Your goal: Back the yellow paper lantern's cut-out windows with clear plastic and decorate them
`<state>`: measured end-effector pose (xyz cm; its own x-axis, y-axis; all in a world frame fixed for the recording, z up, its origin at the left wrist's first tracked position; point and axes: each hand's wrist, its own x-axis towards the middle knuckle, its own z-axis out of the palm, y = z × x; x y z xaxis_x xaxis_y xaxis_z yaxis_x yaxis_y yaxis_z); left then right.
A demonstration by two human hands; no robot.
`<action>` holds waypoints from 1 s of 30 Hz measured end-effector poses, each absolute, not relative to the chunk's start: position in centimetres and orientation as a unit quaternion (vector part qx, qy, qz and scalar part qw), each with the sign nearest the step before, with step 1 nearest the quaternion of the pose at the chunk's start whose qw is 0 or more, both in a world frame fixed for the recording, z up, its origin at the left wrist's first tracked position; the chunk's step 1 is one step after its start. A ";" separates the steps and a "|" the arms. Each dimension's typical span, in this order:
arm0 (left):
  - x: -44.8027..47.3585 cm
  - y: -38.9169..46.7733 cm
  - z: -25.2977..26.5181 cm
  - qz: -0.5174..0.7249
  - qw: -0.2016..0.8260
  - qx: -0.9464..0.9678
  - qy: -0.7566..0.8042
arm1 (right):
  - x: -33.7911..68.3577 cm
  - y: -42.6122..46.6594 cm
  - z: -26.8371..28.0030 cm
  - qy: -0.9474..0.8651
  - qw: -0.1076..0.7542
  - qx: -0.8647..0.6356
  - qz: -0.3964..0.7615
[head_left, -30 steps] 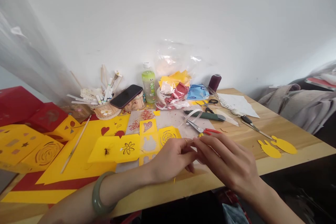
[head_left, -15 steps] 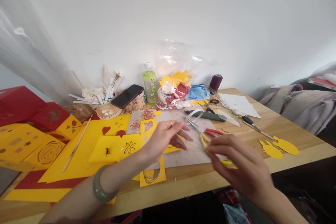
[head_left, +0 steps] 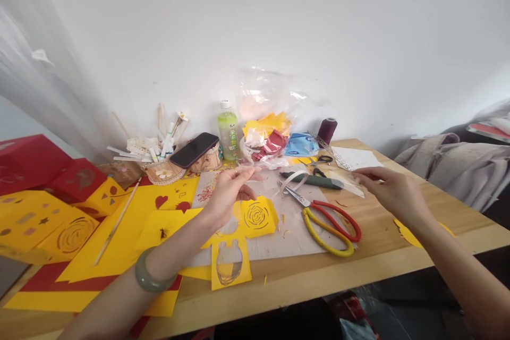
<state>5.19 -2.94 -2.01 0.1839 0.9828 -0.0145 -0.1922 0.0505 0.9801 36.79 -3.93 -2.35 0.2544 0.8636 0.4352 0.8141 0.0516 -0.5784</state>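
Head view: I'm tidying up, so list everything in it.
Table: 1, brown, foreground
Mat: 1, grey, centre
Large scissors: 1, red, yellow, centre right
Tool: 1, green, centre right
Loop: 1, white, by Tool
Small scissors: count unclear, black, behind Tool
Paper cutouts: several, yellow, left, centre
Boxes: several, red, yellow, left
Stick: 1, pale, left
Holders: several, brown, back left
Phone: 1, dark, on Holders
Bottle: 1, green, back
Bag: 1, clear, back
Packet: 1, blue, back
Spool: 1, purple, back
Sheet: 1, white, back right
Cloth: unclear, pale, far right
Bangle: 1, green, left forearm
Left hand: 1, bare, over Mat
Right hand: 1, bare, right
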 end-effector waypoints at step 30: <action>5.3 -2.6 -1.1 0.423 0.625 0.532 0.384 | 25.7 14.5 13.3 -0.772 0.317 -0.547 0.067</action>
